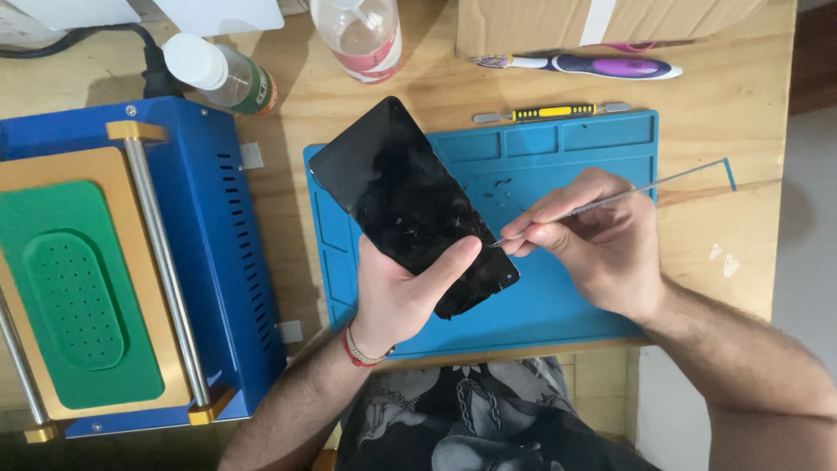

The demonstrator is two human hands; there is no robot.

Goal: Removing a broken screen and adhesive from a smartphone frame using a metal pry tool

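Near the front edge of the bench, over the blue work mat [558, 305], the left hand [392, 296] gripped a black phone [410, 205], thumb pressed across its lower edge and fingers wrapped behind, apparently to keep the cracked glass tilted up and steady. The right hand [597, 235] was pinched shut on a thin metal tool [628, 194], held like a pen so its tip met the phone's right edge just beside the thumb; that low angle looked suited to working along the seam. Small dark flecks lay on the mat behind the phone.

At the left side stood a blue machine [218, 253] with a green perforated pad [74, 296] on top. Farther back, beyond the mat's rear edge, a yellow-handled pry tool [554, 112] and a purple toothbrush [602, 66] lay side by side. Along the far edge lay a small bottle with a white cap [222, 74], tipped on its side, contents not discernible, and a clear bottle [359, 35] that seemed to hold clear liquid, beside a cardboard box [540, 22].
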